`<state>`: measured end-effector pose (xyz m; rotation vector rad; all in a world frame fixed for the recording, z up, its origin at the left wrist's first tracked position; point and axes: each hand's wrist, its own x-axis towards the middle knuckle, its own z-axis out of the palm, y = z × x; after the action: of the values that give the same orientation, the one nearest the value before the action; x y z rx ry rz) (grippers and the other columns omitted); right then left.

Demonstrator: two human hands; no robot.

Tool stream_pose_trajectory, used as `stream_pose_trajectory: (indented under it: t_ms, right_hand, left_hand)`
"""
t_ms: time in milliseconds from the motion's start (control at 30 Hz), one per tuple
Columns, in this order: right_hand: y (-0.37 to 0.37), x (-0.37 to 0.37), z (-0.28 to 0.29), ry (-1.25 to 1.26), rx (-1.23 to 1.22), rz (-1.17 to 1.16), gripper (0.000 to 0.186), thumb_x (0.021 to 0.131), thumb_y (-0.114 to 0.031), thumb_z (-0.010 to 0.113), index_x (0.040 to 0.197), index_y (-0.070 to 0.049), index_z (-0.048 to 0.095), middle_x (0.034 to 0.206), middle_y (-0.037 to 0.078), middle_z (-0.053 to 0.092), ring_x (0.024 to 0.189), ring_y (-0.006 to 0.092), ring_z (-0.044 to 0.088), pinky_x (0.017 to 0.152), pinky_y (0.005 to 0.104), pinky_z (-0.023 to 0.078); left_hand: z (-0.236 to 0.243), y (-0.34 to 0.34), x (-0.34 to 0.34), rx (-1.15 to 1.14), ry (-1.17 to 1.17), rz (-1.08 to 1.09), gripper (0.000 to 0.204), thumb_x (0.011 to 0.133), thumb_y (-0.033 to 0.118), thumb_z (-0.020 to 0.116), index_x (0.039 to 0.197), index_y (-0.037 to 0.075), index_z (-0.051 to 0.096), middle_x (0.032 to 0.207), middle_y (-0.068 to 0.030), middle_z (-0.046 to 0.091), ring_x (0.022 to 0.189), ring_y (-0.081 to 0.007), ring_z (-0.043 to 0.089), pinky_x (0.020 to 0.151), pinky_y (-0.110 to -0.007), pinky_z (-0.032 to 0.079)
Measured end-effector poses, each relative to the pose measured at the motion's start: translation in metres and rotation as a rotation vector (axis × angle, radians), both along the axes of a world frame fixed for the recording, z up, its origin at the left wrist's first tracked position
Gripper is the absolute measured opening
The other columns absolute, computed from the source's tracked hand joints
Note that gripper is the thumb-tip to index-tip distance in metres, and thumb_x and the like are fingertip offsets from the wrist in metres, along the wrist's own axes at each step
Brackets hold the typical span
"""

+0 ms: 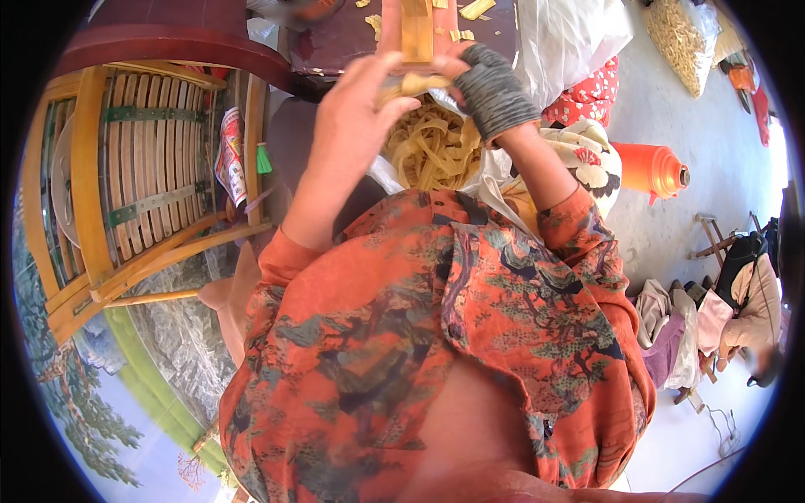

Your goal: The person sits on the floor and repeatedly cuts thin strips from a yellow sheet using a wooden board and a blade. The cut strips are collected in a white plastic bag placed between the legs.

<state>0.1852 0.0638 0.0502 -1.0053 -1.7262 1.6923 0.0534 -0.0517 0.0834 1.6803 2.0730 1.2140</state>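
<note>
Step in hand looks like handling 1 pale piece (423,83) between both hands, over the curls. Next move probably calls for a firm hold on its left end and settled right fingers.

Near to far:
- Left hand (356,96): 1, slightly blurred, thumb and fingers pinching the piece's left end.
- Right hand (457,67): 1, fingers by the piece's right end; can't tell if they grip it or just touch. 1 grey striped sleeve (496,92) over hand and wrist.
- Piece: 1, roughly level, just below the near end of the bar.
- Curls (432,147): 1 heap of yellowish ribbons below the hands; too tangled to count.
- Bar (417,32): 1, yellow wood, top edge out of view.
- Table (331,46): 1, dark, at least 4 pale scraps (478,8) on it.
- Chair (155,159): 1, slatted, off left.
- Thermos (650,170): 1, orange, off right.
- Sack (681,46): 1, clear, full of pale bits, far right; bits uncountable.
</note>
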Motion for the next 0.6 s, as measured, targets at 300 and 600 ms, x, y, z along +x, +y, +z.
stream_pose_trajectory:
  t_ms: [300, 600]
  right_hand:
    - [-0.014, -0.003, -0.008, -0.153, -0.087, 0.313, 0.035, 0.087, -0.037, 0.054, 0.082, -0.002, 0.057, 0.057, 0.002, 0.053, 0.05, 0.0108, 0.051, 0.048, 0.0259, 0.041]
    - [-0.004, -0.014, -0.009, -0.265, 0.674, 0.2, 0.032, 0.081, -0.032, 0.061, 0.085, 0.0, 0.061, 0.077, 0.014, 0.059, 0.07, 0.0265, 0.056, 0.069, 0.0346, 0.044]
  left_hand:
    - [-0.048, 0.009, -0.013, -0.133, 0.23, -0.1, 0.018, 0.079, 0.004, 0.059, 0.096, 0.005, 0.053, 0.091, -0.0103, 0.055, 0.082, -0.0322, 0.058, 0.068, -0.038, 0.047]
    - [-0.09, 0.05, -0.053, -0.058, -0.221, -0.181, 0.013, 0.082, 0.006, 0.055, 0.095, 0.008, 0.053, 0.075, -0.0015, 0.056, 0.063, -0.0151, 0.054, 0.057, -0.028, 0.044]
